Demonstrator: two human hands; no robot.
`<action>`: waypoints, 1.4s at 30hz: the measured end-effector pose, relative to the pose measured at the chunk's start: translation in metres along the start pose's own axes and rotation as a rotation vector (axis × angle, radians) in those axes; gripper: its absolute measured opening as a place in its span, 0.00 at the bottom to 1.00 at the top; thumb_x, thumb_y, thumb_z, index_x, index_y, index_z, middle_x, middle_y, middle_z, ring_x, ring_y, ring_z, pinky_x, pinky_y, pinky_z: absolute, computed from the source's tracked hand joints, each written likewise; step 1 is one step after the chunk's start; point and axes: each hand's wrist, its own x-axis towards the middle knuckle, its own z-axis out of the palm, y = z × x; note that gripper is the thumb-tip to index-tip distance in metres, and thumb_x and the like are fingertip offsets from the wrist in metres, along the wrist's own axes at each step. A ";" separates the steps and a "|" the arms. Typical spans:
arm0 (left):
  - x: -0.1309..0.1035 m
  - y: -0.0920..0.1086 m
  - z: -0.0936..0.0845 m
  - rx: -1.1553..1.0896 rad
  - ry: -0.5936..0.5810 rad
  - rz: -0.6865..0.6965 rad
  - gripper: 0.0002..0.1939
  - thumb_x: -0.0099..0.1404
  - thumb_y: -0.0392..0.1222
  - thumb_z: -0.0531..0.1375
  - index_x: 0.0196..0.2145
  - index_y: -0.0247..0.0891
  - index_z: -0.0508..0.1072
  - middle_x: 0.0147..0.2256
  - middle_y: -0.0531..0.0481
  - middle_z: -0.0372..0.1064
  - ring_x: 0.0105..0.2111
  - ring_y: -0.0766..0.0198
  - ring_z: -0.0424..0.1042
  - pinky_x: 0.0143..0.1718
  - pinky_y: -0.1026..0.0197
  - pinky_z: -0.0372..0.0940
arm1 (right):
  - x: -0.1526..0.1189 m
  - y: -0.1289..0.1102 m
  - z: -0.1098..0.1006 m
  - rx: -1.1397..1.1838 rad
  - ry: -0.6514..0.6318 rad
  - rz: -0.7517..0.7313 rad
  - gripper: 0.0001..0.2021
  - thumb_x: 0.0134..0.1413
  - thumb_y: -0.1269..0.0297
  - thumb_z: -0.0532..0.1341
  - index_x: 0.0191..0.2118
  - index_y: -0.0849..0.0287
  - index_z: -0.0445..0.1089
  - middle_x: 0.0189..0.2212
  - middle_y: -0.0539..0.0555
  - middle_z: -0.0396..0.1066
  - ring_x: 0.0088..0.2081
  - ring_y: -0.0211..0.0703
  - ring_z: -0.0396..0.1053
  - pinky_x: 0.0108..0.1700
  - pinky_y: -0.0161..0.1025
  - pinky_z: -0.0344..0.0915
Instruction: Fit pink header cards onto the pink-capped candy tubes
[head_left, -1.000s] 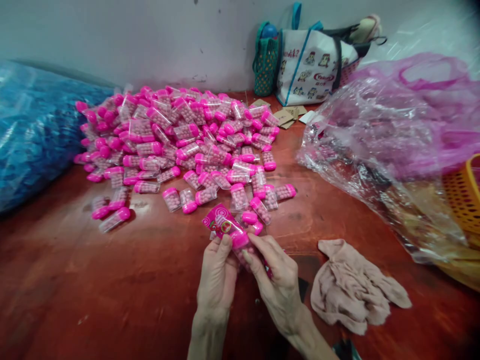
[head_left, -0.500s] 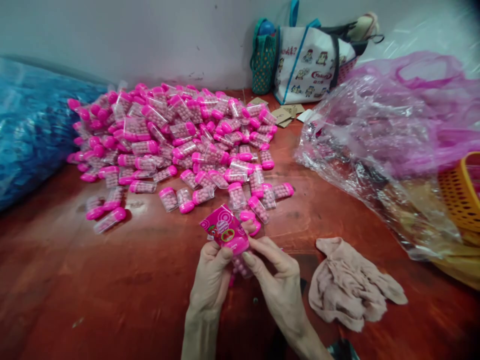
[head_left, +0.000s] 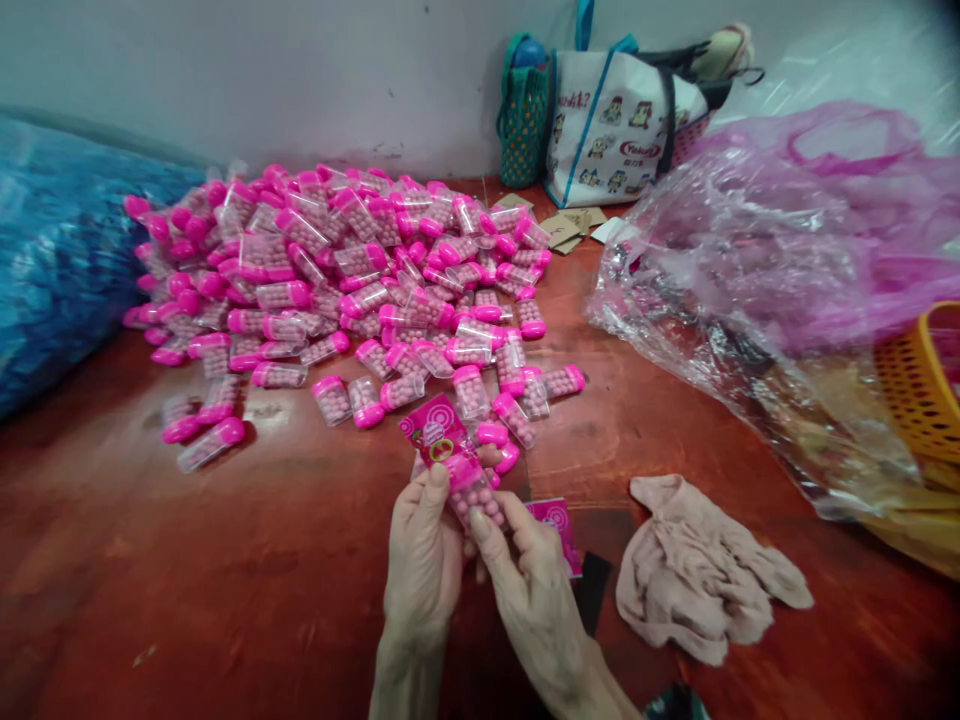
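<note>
My left hand (head_left: 425, 545) and my right hand (head_left: 529, 575) meet low in the middle, both closed on one clear container of pink balls (head_left: 474, 492). A printed pink label (head_left: 436, 432) covers its upper end and points up and to the left. The left thumb presses on the label side, while the right thumb lies on the clear lower end. Another printed pink label (head_left: 555, 530) lies on the red surface, partly behind my right hand. Just beyond the hands spreads a large pile of pink-capped containers (head_left: 360, 260).
A beige cloth (head_left: 705, 570) lies at the right on the red surface (head_left: 247, 590). Blue plastic sack (head_left: 67, 250) at left; clear and pink plastic bags (head_left: 757, 240) and yellow basket (head_left: 911, 385) at right. A white tote bag (head_left: 607, 130) stands by the wall.
The held container and label have tilted further left, and more of the balls show. My right hand has shifted slightly left and down, uncovering the printed label beside it.
</note>
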 end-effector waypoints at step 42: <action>-0.015 -0.005 0.005 0.005 0.118 -0.018 0.09 0.50 0.42 0.66 0.23 0.33 0.73 0.16 0.56 0.64 0.11 0.75 0.57 0.08 0.72 0.53 | 0.003 0.006 0.005 0.352 -0.007 0.098 0.14 0.61 0.56 0.52 0.27 0.59 0.60 0.18 0.44 0.57 0.18 0.30 0.54 0.21 0.30 0.53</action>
